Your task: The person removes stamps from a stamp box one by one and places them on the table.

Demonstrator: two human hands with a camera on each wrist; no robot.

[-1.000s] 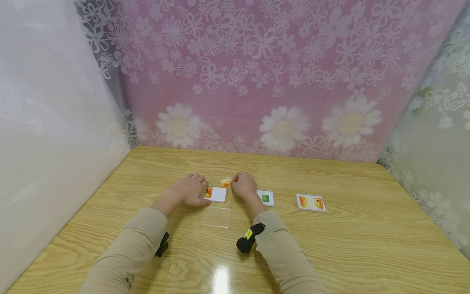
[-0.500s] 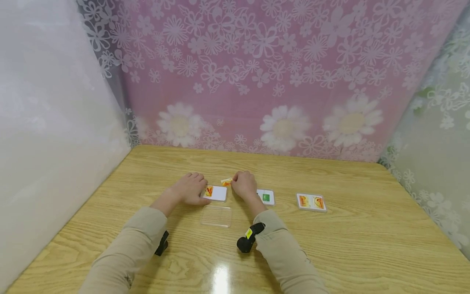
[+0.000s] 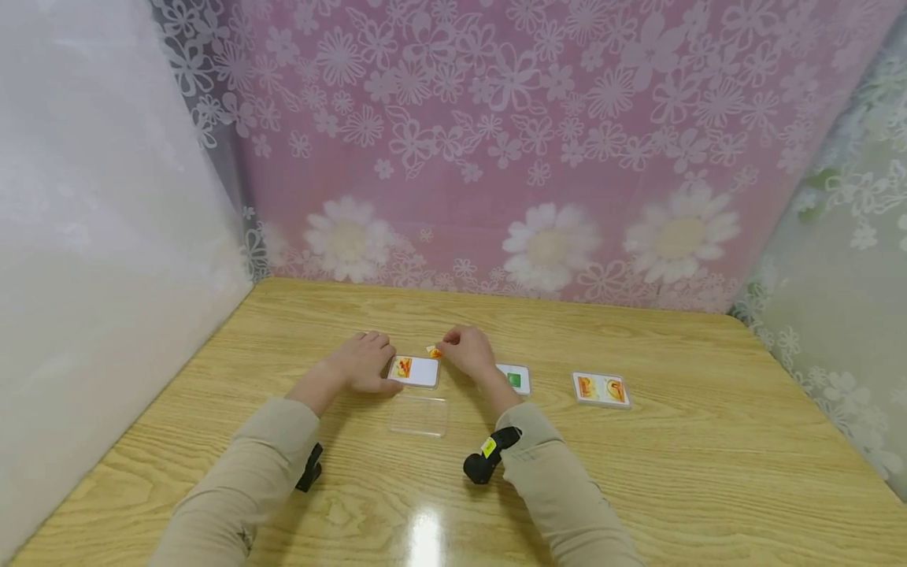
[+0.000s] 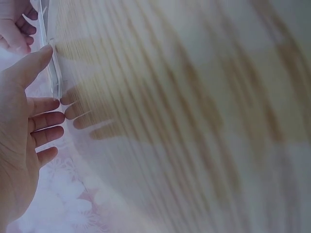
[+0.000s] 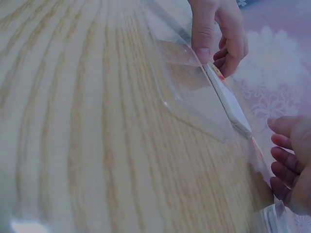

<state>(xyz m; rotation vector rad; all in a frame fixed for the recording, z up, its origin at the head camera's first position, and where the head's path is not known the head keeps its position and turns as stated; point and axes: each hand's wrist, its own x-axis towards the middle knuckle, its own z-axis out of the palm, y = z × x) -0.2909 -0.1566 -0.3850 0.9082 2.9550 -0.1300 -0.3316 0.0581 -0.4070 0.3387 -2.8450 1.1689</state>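
In the head view my left hand (image 3: 364, 362) grips the left end of a clear plastic case holding a white card (image 3: 414, 370) with an orange picture. Thumb and fingers lie on opposite edges of the case, as the right wrist view also shows. A clear plastic lid (image 3: 418, 416) lies on the table just in front. My right hand (image 3: 466, 351) hovers at a small orange and yellow printed piece (image 3: 434, 352) behind the case, covering part of it. In the right wrist view that hand (image 5: 291, 160) has loosely bent fingers, with nothing visible between them.
Right of my right forearm lies a case with a green-printed card (image 3: 517, 379), partly hidden by the arm. Farther right is another case with orange pictures (image 3: 601, 390). A flowered pink curtain (image 3: 496, 157) hangs behind the wooden table (image 3: 708, 441).
My right hand has shifted slightly left and now covers more of the printed piece. My left hand has slid slightly left, exposing more of the card.
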